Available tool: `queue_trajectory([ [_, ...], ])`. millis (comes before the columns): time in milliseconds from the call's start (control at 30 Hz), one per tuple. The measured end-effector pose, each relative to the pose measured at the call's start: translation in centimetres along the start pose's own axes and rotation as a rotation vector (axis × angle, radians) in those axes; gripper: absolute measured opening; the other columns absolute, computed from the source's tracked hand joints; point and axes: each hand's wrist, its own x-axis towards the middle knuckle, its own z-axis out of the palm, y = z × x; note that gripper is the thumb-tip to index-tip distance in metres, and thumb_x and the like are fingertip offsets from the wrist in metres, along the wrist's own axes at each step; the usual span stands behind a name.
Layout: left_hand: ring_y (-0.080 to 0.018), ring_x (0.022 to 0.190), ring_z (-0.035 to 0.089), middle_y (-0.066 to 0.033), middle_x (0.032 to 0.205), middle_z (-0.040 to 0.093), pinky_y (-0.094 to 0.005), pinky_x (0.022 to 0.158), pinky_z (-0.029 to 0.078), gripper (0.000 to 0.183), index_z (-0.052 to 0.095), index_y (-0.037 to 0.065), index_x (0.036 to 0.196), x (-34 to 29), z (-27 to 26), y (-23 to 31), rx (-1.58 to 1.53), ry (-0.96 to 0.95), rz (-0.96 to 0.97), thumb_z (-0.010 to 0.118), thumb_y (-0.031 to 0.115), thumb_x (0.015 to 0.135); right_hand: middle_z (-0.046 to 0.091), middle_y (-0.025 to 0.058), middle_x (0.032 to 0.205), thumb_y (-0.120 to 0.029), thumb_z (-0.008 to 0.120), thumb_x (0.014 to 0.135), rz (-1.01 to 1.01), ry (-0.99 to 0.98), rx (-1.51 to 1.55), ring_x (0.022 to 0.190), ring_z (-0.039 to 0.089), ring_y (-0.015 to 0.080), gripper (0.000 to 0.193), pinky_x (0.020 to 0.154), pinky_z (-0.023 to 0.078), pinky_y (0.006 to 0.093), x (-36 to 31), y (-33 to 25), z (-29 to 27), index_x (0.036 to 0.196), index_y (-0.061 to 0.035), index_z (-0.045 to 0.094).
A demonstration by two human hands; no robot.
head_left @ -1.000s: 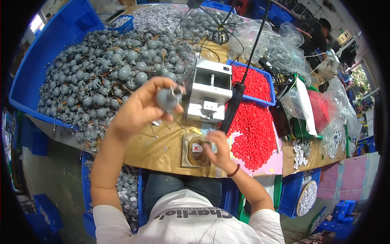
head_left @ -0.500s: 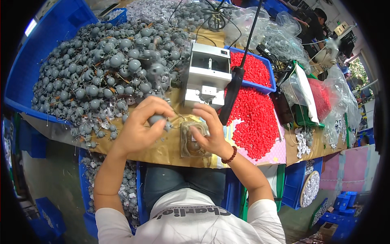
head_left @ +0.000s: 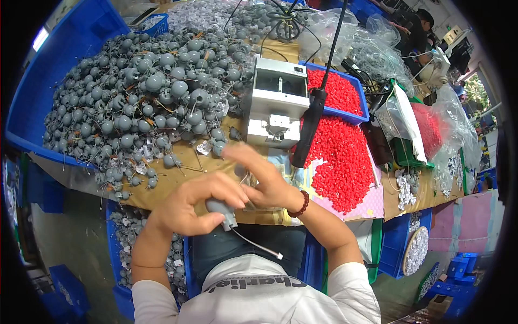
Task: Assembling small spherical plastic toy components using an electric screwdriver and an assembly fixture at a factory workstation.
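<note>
My left hand (head_left: 189, 208) pinches a grey rounded housing (head_left: 218, 207) between thumb and fingers, just over the table's front edge. From the housing's neck a thin pale wire (head_left: 253, 243) with a small white connector hangs toward my lap. My right hand (head_left: 270, 186) is right beside it, fingers stretched to the left and apart from the thumb, the thumb close to the left fingertips. Beneath the right hand, a clear block (head_left: 261, 217) on the table is mostly hidden. Beyond the hands a large heap of similar grey housings (head_left: 154, 83) with wires spreads over the table's left side.
A white bench machine (head_left: 275, 102) stands beyond my right hand, with a black tool (head_left: 310, 127) hanging beside it. Small red parts lie in a pile (head_left: 340, 167) and fill a blue tray (head_left: 365, 116). Another person (head_left: 415, 35) is at the far right.
My left hand has come nearer and slightly right with the housing, whose wire now hangs toward me. My right hand has moved left, close against the left, covering more of the clear block.
</note>
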Motion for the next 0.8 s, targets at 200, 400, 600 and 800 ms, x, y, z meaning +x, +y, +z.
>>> queue_trajectory([
  [200, -0.025, 0.111, 0.065, -0.0131, 0.116, 0.071, -0.0383, 0.099, 0.049, 0.023, 0.072, 0.004, 0.105, -2.9, 0.4, -2.9, -0.019, 0.131, -0.045, 0.063, -0.001, 0.084, 0.069, 0.0015, 0.088, -0.012, 0.066, 0.102, 0.556, -0.14, 0.61, 0.08, 0.063, 0.0064, 0.029, 0.069, 0.05, 0.0247, -3.3, -1.1, -2.3, 0.129, -0.0022, 0.065],
  [400, -0.028, 0.113, 0.064, -0.0111, 0.121, 0.066, -0.0378, 0.098, 0.051, 0.017, 0.071, 0.006, 0.104, -3.7, 6.4, -7.9, 0.335, 0.328, -0.259, 0.07, 0.005, 0.087, 0.074, 0.0078, 0.09, -0.004, 0.071, 0.095, 0.537, -0.121, 0.043, 0.078, 0.071, 0.0175, 0.019, 0.071, 0.055, 0.0296, -8.0, 1.2, -3.5, 0.113, -0.0026, 0.073],
  [600, -0.0313, 0.106, 0.063, -0.0107, 0.111, 0.062, -0.0405, 0.091, 0.053, 0.019, 0.07, 0.004, 0.101, -4.4, 9.3, -10.9, 0.568, 0.212, -0.229, 0.072, 0.004, 0.082, 0.07, 0.0083, 0.09, 0.0, 0.076, 0.082, 0.239, -0.084, -0.459, 0.078, 0.069, 0.0284, 0.023, 0.065, 0.056, 0.0374, -9.3, 2.1, -1.8, 0.104, -0.0072, 0.076],
  [800, -0.0315, 0.101, 0.063, -0.0117, 0.108, 0.063, -0.0405, 0.087, 0.053, 0.015, 0.071, 0.005, 0.097, -4.1, 9.7, -11.8, 0.623, 0.191, -0.199, 0.072, 0.005, 0.081, 0.066, 0.0062, 0.1, -0.006, 0.07, 0.076, 0.155, -0.26, -0.676, 0.089, 0.066, 0.0244, 0.032, 0.065, 0.057, 0.0346, -9.0, 2.8, -1.2, 0.107, -0.0075, 0.073],
])
